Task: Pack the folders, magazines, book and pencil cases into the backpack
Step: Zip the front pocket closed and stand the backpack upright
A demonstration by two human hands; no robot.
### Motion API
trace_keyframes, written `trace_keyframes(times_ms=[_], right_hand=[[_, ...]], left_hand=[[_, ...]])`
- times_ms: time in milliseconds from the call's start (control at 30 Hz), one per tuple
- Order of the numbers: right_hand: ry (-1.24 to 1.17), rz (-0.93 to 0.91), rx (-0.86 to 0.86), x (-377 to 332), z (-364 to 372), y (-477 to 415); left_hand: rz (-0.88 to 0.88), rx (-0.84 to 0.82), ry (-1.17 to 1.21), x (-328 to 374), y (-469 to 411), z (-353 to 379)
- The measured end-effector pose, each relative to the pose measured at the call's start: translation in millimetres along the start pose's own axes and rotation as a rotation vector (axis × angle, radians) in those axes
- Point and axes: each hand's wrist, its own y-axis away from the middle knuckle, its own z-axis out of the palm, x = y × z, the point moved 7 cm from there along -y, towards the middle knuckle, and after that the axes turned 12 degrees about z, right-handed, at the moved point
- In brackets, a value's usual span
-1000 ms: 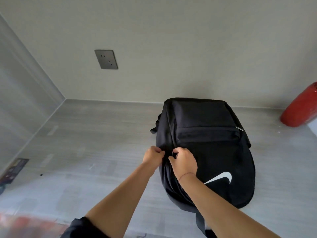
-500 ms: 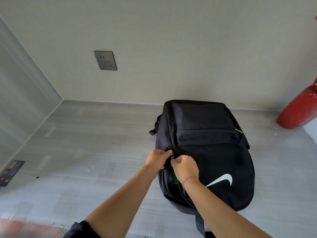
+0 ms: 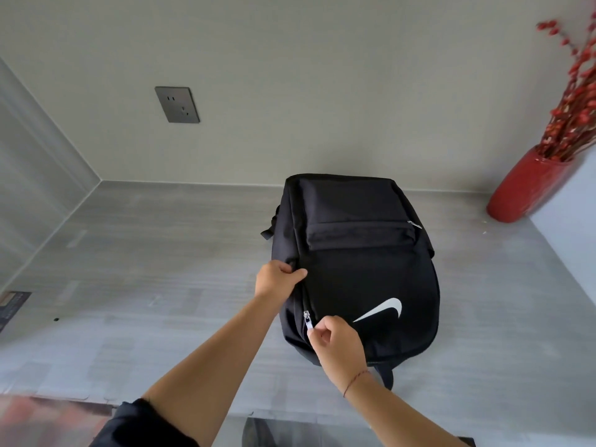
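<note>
A black backpack [image 3: 358, 262] with a white swoosh lies flat on the grey table [image 3: 161, 259], its front facing up. My left hand [image 3: 277, 279] grips the fabric at the bag's left edge, beside the main zipper. My right hand [image 3: 335, 343] pinches the silver zipper pull [image 3: 308, 322] low on the left side, near the bag's near end. The zipper line between my two hands looks shut. No folders, magazines, book or pencil cases are visible.
A red vase [image 3: 525, 188] with red berry branches stands at the back right, leaning against the wall. A grey wall socket [image 3: 177, 104] sits on the wall behind. A dark printed item [image 3: 13, 304] lies at the table's left edge.
My right hand has drawn the zipper pull toward me along the bag's left side, shutting the gap that showed something green inside. My left hand stayed gripping the fabric.
</note>
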Motion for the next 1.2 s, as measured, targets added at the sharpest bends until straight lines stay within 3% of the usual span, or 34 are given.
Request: trace_keyframes(times_ms=[100, 233, 500, 700, 800, 867, 900, 967, 1033, 1200], right_hand=[[-0.005, -0.051, 0.044, 0, -5, 5], [0.044, -0.08, 0.074, -4, -6, 13], [0.11, -0.069, 0.125, 28, -16, 35], [0.135, 0.042, 0.236, 77, -43, 50], [0.14, 0.028, 0.275, 78, -52, 50], [0.097, 0.071, 0.257, 78, -49, 49], [0.073, 0.098, 0.25, 79, -48, 48], [0.045, 0.12, 0.246, 79, -45, 47], [0.04, 0.116, 0.226, 75, -39, 46], [0.069, 0.13, 0.227, 76, -32, 39]], left_hand=[[-0.027, -0.19, -0.242, -5, 25, 17], [-0.003, -0.141, -0.346, -2, 44, 18], [-0.096, -0.06, -0.074, -8, 52, 5], [-0.085, -0.089, -0.033, -6, 50, -4], [0.139, -0.016, -0.302, 7, 63, 1], [0.471, 0.062, -0.581, 26, 84, 12], [0.674, 0.029, -0.696, 36, 96, 24], [0.984, -0.214, -0.896, 39, 115, 57], [1.081, -0.439, -1.057, 23, 121, 80], [1.145, -0.4, -1.191, 18, 120, 89]])
